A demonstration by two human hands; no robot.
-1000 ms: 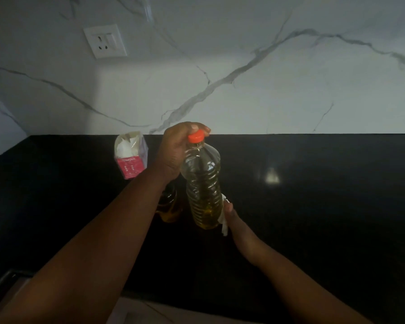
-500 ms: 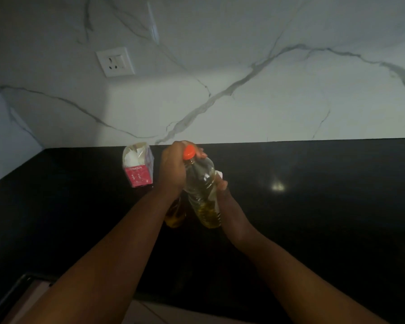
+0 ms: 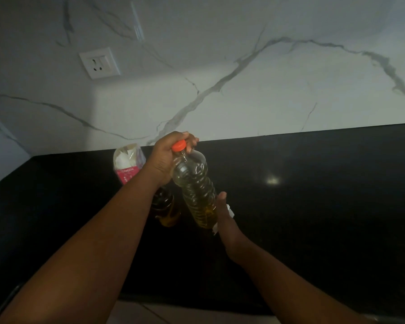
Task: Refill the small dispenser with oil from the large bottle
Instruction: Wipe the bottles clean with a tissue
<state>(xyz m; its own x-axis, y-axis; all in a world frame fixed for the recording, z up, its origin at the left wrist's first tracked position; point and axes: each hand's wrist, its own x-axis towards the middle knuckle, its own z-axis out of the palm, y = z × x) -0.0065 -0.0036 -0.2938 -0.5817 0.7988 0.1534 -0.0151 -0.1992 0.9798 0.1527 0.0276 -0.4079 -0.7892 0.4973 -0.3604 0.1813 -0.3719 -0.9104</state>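
Note:
The large clear oil bottle (image 3: pixel 195 190) with an orange cap (image 3: pixel 179 145) stands on the black counter (image 3: pixel 313 195), partly full of yellow oil and tilted slightly. My left hand (image 3: pixel 167 157) grips its cap and neck from above. My right hand (image 3: pixel 222 215) holds the bottle's lower right side; a bit of white label or paper shows by the fingers. The small dark dispenser (image 3: pixel 165 208) with amber oil stands just left of the bottle, partly hidden behind my left forearm.
A white and pink packet (image 3: pixel 128 163) stands behind the dispenser near the marble backsplash. A wall socket (image 3: pixel 99 63) sits on the wall at upper left. The counter's front edge runs along the bottom, with a pale floor below.
My right hand slid from the bottle's middle down to its lower side. My left hand kept its grip on the cap. The camera view shifted.

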